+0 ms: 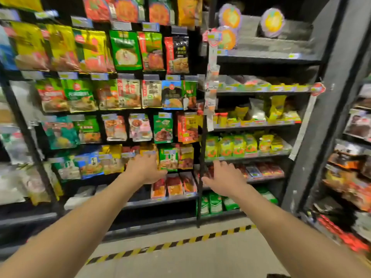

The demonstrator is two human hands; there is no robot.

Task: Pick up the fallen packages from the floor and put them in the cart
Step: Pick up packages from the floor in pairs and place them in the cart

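Note:
Both my arms stretch forward at waist height in front of a store display. My left hand (pixel 145 169) is held out with its fingers spread and nothing in it, in front of hanging snack packets (pixel 168 159). My right hand (pixel 225 177) is likewise spread and holds nothing, in front of a black upright post (pixel 201 177) between two shelf units. No fallen package and no cart is in view. The bare floor (pixel 180 261) below my arms shows only a yellow-black striped line (pixel 170 244).
Left of the post, a rack of hanging packets (pixel 124 93) fills the view; right of it, shelves (pixel 251 125) carry bagged goods. A dark pillar (pixel 313 117) stands at the right, with another shelf unit (pixel 353 177) beyond it.

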